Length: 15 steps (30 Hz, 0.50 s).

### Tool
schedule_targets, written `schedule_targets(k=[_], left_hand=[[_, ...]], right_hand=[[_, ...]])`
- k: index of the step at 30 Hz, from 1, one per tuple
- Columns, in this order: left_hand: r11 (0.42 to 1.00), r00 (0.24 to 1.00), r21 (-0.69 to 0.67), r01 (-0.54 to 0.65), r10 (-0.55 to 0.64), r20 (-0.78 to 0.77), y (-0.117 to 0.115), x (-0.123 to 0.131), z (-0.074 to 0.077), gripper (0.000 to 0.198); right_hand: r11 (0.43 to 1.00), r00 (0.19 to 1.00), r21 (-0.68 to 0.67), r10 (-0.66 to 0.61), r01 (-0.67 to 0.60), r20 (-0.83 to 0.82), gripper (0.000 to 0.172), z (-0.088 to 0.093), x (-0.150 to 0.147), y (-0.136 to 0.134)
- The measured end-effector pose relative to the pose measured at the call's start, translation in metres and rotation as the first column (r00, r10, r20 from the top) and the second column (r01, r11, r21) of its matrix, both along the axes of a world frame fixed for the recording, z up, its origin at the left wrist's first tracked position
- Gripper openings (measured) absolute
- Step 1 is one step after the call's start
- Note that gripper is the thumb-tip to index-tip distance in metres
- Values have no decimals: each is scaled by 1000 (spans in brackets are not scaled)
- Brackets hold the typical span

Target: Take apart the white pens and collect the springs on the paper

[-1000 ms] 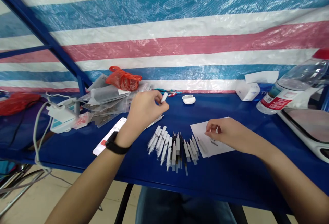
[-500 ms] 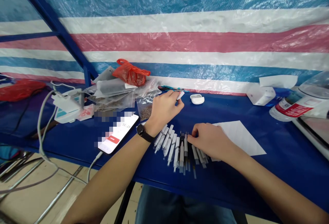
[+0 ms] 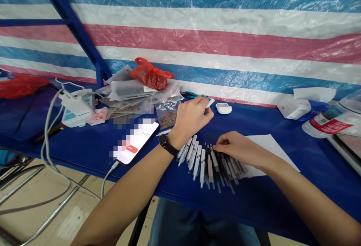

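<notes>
My left hand [image 3: 193, 118] sits at the back of the blue table with its fingertips pinching a small white plastic tube [image 3: 210, 103]. A fan of several white syringe-like tubes [image 3: 199, 163] with dark and clear tips lies on the table. My right hand [image 3: 235, 150] rests just above the fan, its fingertips at the dark tips, so I cannot tell if it grips one. A white paper sheet [image 3: 269, 150] lies under and beyond that hand.
The blue table [image 3: 84, 155] holds a smartphone [image 3: 135, 142] on a cable, clear bags of brown material [image 3: 167, 118], a red plastic bag [image 3: 149, 75], a white earbud case [image 3: 223, 108], a white box [image 3: 293, 108] and a plastic bottle [image 3: 329, 125]. A striped tarp hangs behind.
My view has shifted and tilted. My right hand has moved from the paper onto the fan's top, and the fan now reaches the paper. My left hand has moved right, still holding the white tube.
</notes>
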State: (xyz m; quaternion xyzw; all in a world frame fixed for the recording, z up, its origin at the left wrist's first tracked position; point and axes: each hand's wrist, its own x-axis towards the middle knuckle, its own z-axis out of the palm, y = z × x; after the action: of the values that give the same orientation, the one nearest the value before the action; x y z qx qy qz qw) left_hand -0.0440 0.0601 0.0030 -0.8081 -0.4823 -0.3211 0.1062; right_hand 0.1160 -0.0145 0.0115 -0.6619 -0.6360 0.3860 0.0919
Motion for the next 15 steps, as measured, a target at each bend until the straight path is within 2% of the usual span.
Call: schedule_targets(k=[2,4,5,6,8,10,11,13,15], left_hand=[[1000,1000,-23,5,-5,5,-1,0,1,17],[999,1000,-48,25,-25,6,-3,2,0,16],[997,999,-57,50,-50,4,-4,3,-1,16],[994,996,-63,87,-87,-3,-6,5,-2,16],[982,983,-65,178,-180,-26,-11,11,-6,17],[962,962,-57,266,-269,-49,-17,18,-11,20],[951,950,-52,305,-308,-56,-20,21,-14,22],[926,925,-45,374,-376,-58,-24,26,-18,26],[903,902,-46,427,-429,-49,-27,30,-21,29]], right_hand=[[994,982,74,-61,75,-176,26,5,9,2],[949,911,215,-133,231,-391,24,15,19,4],[893,851,298,-155,338,-501,22,20,24,5],[808,785,379,-157,451,-600,19,26,29,6],[577,680,512,-104,636,-726,13,37,40,7],[356,651,604,-15,713,-759,10,43,49,7],[276,655,634,24,722,-756,10,43,53,6],[195,675,675,77,711,-734,10,40,60,5],[187,703,705,87,684,-706,10,35,64,3]])
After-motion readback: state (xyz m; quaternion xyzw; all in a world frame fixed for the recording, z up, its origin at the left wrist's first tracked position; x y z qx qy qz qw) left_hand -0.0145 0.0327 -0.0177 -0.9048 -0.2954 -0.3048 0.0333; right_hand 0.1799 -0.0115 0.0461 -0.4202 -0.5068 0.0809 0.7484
